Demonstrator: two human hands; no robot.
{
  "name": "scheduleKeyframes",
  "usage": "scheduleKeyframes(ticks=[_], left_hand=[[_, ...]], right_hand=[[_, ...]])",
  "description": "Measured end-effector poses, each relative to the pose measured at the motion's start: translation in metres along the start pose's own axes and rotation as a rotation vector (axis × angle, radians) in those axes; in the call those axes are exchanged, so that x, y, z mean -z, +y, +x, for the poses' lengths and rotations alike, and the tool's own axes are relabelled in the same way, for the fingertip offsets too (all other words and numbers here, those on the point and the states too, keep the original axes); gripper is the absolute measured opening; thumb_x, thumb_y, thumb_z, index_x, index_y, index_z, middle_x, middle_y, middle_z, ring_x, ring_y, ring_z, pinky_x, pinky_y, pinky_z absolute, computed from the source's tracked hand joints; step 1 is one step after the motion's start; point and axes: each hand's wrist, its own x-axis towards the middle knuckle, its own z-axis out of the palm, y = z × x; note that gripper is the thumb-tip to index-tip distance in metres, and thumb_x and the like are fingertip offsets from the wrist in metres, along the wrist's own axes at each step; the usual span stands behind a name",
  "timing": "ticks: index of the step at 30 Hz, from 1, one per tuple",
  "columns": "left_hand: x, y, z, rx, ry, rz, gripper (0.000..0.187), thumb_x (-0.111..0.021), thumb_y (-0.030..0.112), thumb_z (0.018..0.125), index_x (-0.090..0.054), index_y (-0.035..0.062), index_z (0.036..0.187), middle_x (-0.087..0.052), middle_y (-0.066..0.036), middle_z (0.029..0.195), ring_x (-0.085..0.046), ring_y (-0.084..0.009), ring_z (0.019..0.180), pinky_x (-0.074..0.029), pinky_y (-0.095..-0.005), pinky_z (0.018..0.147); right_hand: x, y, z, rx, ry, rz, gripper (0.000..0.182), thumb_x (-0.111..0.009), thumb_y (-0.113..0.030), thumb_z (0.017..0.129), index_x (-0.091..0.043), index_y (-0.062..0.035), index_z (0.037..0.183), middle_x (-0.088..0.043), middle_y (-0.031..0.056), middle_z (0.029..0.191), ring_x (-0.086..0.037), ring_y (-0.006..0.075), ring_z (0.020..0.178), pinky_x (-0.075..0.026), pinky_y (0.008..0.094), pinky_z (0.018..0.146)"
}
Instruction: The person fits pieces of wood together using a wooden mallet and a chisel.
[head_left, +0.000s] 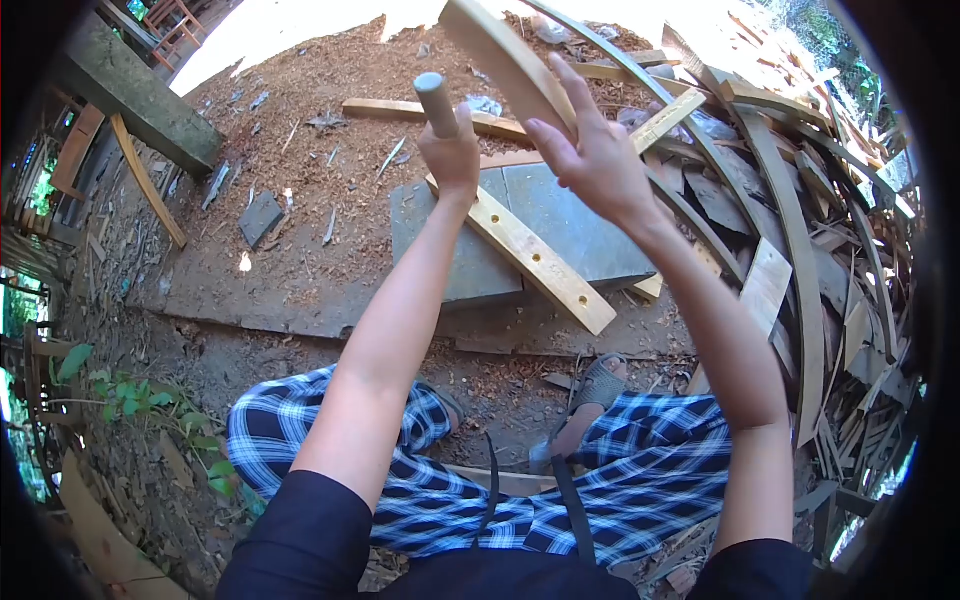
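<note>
From the head camera, the person is sitting low over a sawdust-covered yard, knees in blue checked trousers [640,470] spreading near the bottom of the frame. The left hand [452,152] is gripping a round wooden handle [435,103], fingers wrapped tight about it, the handle's end sticking up and tilting to the left above the fist. The right hand [592,150] is rising just beside it to the right, fingers half open and pressing along the edge of a curved wooden piece [505,60], which is running up and away toward the far side. Whether the thumb is closing behind that piece I cannot tell.

Beneath both hands a flat grey stone slab [590,225] is lying on the ground, and a pale plank with holes [535,262] is resting across it on a slant, its near end overhanging the slab. To the right, a heap of bent wooden strips [800,240] is piling up. A sandalled foot [590,395] is showing near the slab's near edge.
</note>
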Motion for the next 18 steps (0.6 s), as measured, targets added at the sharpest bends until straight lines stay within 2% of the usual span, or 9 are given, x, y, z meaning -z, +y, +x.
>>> scheduleKeyframes(ticks=[2,3,4,6,7,9,14,16,18], left_hand=[[0.0,-0.003,0.01,0.157,-0.017,0.025,0.028,-0.069,0.021,0.092,-0.057,0.0064,0.071,-0.056,0.0,0.057,-0.052,-0.0079,0.048,-0.039,-0.0278,0.046],[0.0,-0.012,0.015,0.148,-0.011,0.004,0.029,-0.068,0.02,0.093,-0.054,0.0074,0.071,-0.052,0.001,0.054,-0.048,-0.0078,0.044,-0.035,-0.0272,0.041],[-0.001,-0.013,0.019,0.147,-0.02,0.015,0.029,-0.068,0.02,0.093,-0.054,0.0074,0.071,-0.052,0.001,0.054,-0.048,-0.0078,0.044,-0.035,-0.0272,0.041],[0.005,-0.014,0.023,0.289,-0.022,-0.102,0.032,-0.067,0.016,0.092,-0.054,0.0041,0.065,-0.055,0.001,0.057,-0.05,-0.0082,0.053,-0.038,-0.0308,0.052],[0.003,-0.015,0.026,0.263,0.025,-0.102,0.031,-0.066,0.015,0.092,-0.053,0.0053,0.065,-0.055,-0.001,0.058,-0.05,-0.0083,0.05,-0.037,-0.0299,0.048],[0.005,-0.016,0.034,0.308,0.021,-0.096,0.029,-0.065,0.014,0.092,-0.053,0.005,0.067,-0.055,-0.001,0.058,-0.05,-0.0092,0.048,-0.037,-0.0294,0.046],[0.004,-0.041,0.062,0.491,0.09,-0.093,0.019,-0.062,0.013,0.092,-0.052,-0.001,0.085,-0.051,-0.002,0.057,-0.048,-0.0131,0.042,-0.034,-0.0306,0.037],[0.005,-0.045,0.067,0.534,0.104,-0.05,0.018,-0.063,0.012,0.09,-0.05,-0.0006,0.085,-0.049,-0.002,0.056,-0.046,-0.0126,0.039,-0.031,-0.0308,0.034],[0.008,-0.051,0.072,0.679,0.088,-0.031,0.021,-0.064,0.013,0.092,-0.047,0.0027,0.085,-0.049,-0.002,0.06,-0.039,-0.0072,0.039,-0.023,-0.0253,0.034]], right_hand=[[-0.045,0.021,-0.038,-0.203,0.133,0.083,0.069,-0.061,-0.033,0.094,-0.029,-0.0137,0.152,-0.069,0.029,0.092,-0.069,0.0445,0.086,-0.055,0.0501,0.075],[-0.064,0.03,-0.054,-0.323,0.172,0.124,0.068,-0.061,-0.033,0.094,-0.03,-0.0134,0.151,-0.069,0.029,0.093,-0.069,0.0449,0.087,-0.055,0.0499,0.075],[-0.078,0.039,-0.068,-0.332,0.175,0.134,0.068,-0.061,-0.033,0.094,-0.03,-0.0134,0.151,-0.069,0.029,0.093,-0.069,0.0449,0.087,-0.055,0.0499,0.075],[-0.106,0.049,-0.092,-0.468,0.18,-0.061,0.068,-0.061,-0.033,0.094,-0.03,-0.0141,0.152,-0.069,0.0276,0.101,-0.069,0.0448,0.089,-0.055,0.0501,0.075],[-0.118,0.056,-0.098,-0.486,0.169,-0.046,0.068,-0.061,-0.033,0.094,-0.03,-0.0141,0.152,-0.069,0.0276,0.101,-0.069,0.0448,0.089,-0.055,0.0501,0.075],[-0.133,0.065,-0.102,-0.21,0.482,-0.17,0.067,-0.061,-0.033,0.094,-0.031,-0.0146,0.151,-0.068,0.0249,0.109,-0.068,0.0448,0.09,-0.055,0.0505,0.074],[-0.126,0.067,-0.102,-0.362,0.349,-0.05,0.065,-0.061,-0.034,0.094,-0.034,-0.0154,0.15,-0.068,0.0223,0.111,-0.068,0.0442,0.087,-0.056,0.0505,0.073],[-0.125,0.072,-0.099,-0.398,0.316,-0.063,0.064,-0.061,-0.035,0.094,-0.035,-0.0157,0.149,-0.069,0.0221,0.108,-0.069,0.0442,0.085,-0.056,0.0501,0.071],[-0.123,0.076,-0.098,-0.434,0.283,-0.056,0.063,-0.061,-0.036,0.093,-0.036,-0.0159,0.148,-0.07,0.0213,0.104,-0.069,0.0438,0.082,-0.057,0.0495,0.067]])
